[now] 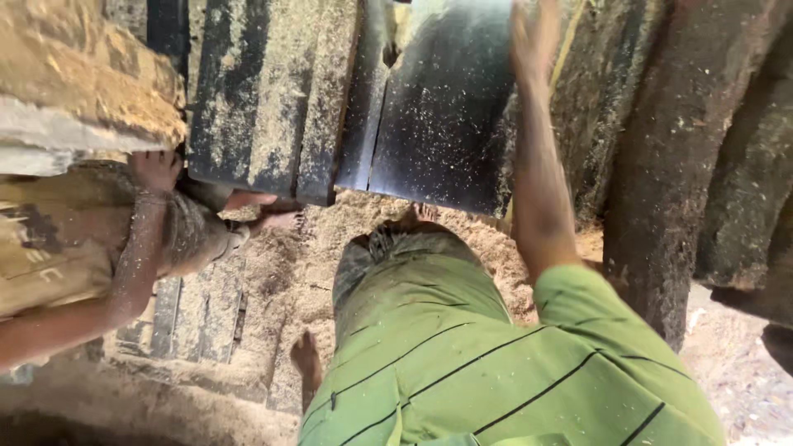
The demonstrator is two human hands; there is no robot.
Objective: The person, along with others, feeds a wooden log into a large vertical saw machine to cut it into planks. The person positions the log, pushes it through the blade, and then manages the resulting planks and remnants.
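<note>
Right hand (533,33) pressed on the dark slab (446,107)

Fingers look spread flat, nothing gripped; the left hand isn't seen. Best steadied evenly, feet kept off the sawdust (289,272).

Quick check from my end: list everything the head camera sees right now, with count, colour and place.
Dark metal plate: one, black, sawdust-speckled, top centre.
Dusty planks: several, black and tan, upper left of the plate.
Log: one, brown bark, right side.
Sawdust: tan layer, ground at centre and left.
Co-worker's arm: one, left edge, hand up at the planks.
Bare feet: one lower centre, more near the planks.
Green striped shirt: one, bottom centre.
Right hand: raised, blurred, on the plate's upper right edge.
Left hand: not in view.
</note>
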